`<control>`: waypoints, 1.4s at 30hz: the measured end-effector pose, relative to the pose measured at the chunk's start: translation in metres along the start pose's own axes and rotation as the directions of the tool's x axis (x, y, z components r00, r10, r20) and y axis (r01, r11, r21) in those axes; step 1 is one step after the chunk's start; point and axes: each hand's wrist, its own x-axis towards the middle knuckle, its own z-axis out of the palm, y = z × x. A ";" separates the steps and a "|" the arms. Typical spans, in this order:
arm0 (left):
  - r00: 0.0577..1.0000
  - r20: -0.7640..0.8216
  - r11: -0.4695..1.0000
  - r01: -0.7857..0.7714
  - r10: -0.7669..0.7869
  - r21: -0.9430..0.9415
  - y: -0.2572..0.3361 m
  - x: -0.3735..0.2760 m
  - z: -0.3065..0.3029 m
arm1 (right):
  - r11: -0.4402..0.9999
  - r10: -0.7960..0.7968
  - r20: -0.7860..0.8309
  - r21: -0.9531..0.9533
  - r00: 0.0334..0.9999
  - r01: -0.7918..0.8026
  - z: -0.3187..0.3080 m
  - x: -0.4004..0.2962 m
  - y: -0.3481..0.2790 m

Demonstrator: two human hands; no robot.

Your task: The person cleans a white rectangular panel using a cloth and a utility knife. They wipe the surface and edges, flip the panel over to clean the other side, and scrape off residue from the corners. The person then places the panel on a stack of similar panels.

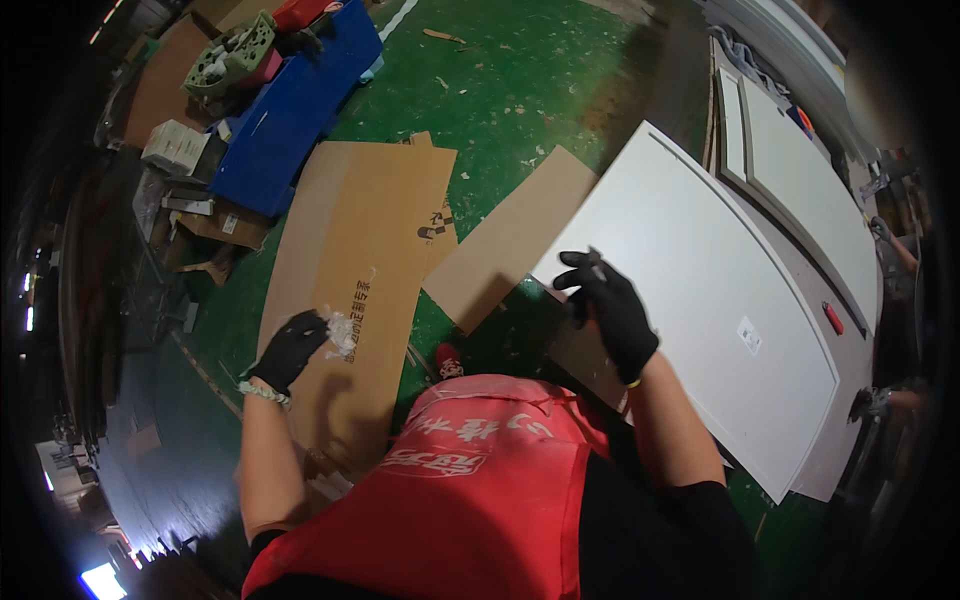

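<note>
My left hand (291, 351), in a black glove, is closed on a small bundle of whitish, wispy material (342, 334) above a large printed cardboard sheet (375, 217). My right hand (611, 307), also gloved in black, is raised over the near left edge of a white panel (697, 277). A small slim object (597, 264) shows between its fingers; its kind is unclear. The panel bears a small square label (748, 335). A narrower cardboard piece (517, 232) lies on the floor between the sheet and the panel.
A blue bin (277, 127) stands at the upper left beside a green plastic basket (232, 60) and boxes. At the right, more white panels (802, 180) lie near a red-handled item (832, 318). Another person's gloved hands (870, 403) show at the far right. Scraps dot the green floor (495, 82).
</note>
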 end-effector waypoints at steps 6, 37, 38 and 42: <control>0.878 0.338 0.914 0.393 -0.339 -0.103 -0.074 0.077 -0.094 | 0.847 -0.272 0.286 -0.382 0.919 0.370 0.111 0.070 0.011; 0.914 0.317 0.914 -0.333 0.253 0.231 -0.066 0.867 -0.239 | 0.762 -0.333 -0.752 -0.570 0.569 -0.308 -0.213 0.420 -0.222; 0.876 0.322 0.613 -0.481 0.358 0.627 -0.060 0.883 -0.234 | 0.814 -0.276 -0.795 -0.492 0.540 -0.309 -0.237 0.431 -0.234; 0.559 0.692 0.440 -0.533 -0.457 0.722 -0.051 0.902 -0.207 | 0.812 -0.271 -0.834 -0.466 0.480 -0.352 -0.369 0.478 -0.251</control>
